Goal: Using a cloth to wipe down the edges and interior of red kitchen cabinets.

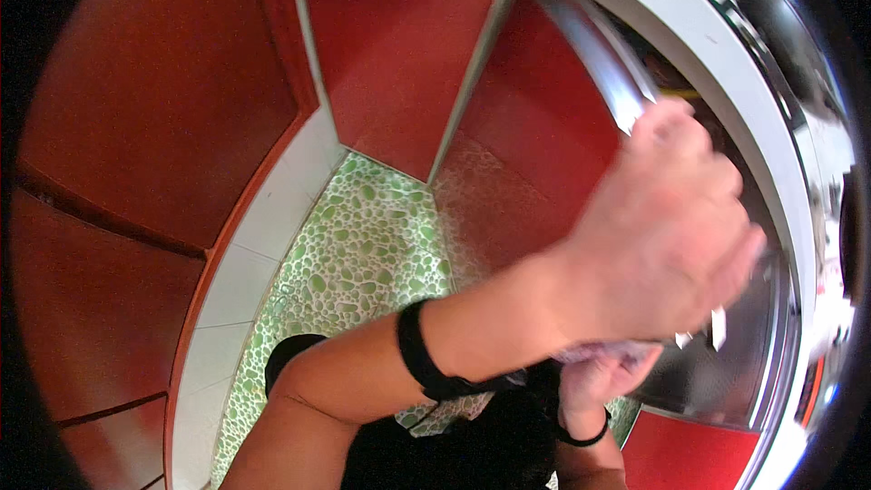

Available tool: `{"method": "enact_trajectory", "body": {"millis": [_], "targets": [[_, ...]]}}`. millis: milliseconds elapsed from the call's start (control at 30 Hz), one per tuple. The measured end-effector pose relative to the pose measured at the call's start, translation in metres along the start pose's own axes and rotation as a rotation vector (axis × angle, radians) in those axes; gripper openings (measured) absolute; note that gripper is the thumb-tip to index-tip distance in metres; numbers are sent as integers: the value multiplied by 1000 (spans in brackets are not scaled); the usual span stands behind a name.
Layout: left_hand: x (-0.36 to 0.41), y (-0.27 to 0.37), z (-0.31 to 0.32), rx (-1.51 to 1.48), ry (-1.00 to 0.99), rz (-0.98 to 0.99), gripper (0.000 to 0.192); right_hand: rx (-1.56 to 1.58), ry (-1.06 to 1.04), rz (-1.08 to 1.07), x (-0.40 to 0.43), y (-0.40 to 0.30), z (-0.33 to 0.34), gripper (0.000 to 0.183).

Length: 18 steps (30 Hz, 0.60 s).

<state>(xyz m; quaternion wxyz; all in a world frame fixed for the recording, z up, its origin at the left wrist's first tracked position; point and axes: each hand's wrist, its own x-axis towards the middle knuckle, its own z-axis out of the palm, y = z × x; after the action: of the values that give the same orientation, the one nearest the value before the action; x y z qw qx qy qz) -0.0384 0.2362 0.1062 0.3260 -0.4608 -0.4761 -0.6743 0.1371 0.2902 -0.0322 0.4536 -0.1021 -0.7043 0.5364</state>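
My left hand (674, 218) reaches across to the right with its fingers curled, blurred by motion. Its outer side meets or overlaps the metal edge strip (605, 68) of a red cabinet door (537, 129); whether it grips the strip is hidden. A black band (418, 354) circles the left forearm. Lower down, my right hand (599, 378) is partly covered by the left wrist, with a dark band at its own wrist. Something pale purple, perhaps cloth, shows at its fingers, too blurred to name surely. Two small white pieces (718, 329) appear just below my left hand.
A white countertop edge (769, 88) curves along the right. Below it are a dark glossy panel (721, 367) and another red panel (687, 449). Dark reddish-brown panels (150, 116) above white tiles (235, 286) line the left. The floor (360, 238) has a green pebble pattern.
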Motion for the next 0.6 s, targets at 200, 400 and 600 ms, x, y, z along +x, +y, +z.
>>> {"method": "enact_trajectory", "body": {"millis": [200,400,600], "targets": [[3,7,1,-223,21,-81,25,-231,-67,106,-9,17,5,47],[-4,14,-19,-123,-155,-124,24,-438,-239,309,-23,19,0,44],[9,15,-22,-39,-147,-207,25,-484,-345,455,-31,1,3,41]]}}
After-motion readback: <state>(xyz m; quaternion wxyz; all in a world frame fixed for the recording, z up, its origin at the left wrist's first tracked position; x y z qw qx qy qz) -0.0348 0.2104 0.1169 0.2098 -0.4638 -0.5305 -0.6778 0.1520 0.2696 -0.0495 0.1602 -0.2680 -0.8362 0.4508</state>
